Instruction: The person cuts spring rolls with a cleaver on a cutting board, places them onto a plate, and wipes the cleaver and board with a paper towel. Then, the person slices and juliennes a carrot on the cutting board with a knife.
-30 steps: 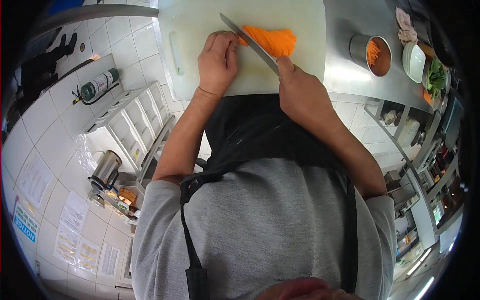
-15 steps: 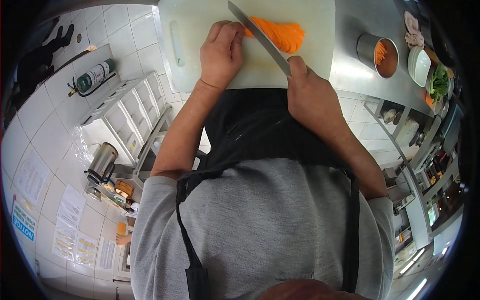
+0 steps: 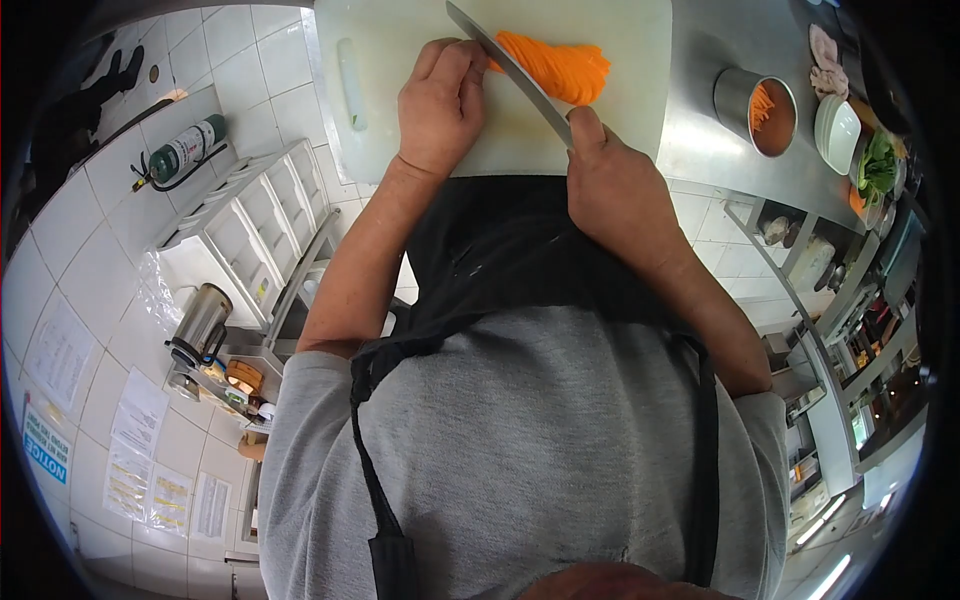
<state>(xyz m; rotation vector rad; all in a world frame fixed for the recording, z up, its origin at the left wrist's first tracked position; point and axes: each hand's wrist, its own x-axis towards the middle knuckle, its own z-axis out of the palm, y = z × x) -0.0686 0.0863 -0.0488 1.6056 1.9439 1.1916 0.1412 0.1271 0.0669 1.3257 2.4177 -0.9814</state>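
My right hand (image 3: 620,190) is closed round the handle of a large kitchen knife (image 3: 520,80), its blade slanting up and left across the white cutting board (image 3: 385,50). Against the blade's right side lies a fanned pile of thin orange carrot slices (image 3: 565,68). Left of the blade, my left hand (image 3: 440,110) is closed with curled fingers, holding the end of the carrot (image 3: 493,65), most of which the fingers and blade hide. The left knuckles are very close to the blade; whether they touch it I cannot tell.
On the steel counter (image 3: 700,120) to the right stands a metal pot (image 3: 735,105) with carrot strips. Stacked white bowls (image 3: 838,135), leafy greens (image 3: 880,165) and a cloth (image 3: 827,60) lie beyond it. White bins (image 3: 245,240) stand at lower left.
The knife and my right hand have shifted slightly left. My left hand has barely moved. At the lower left, another person's hand has drawn mostly out of view.
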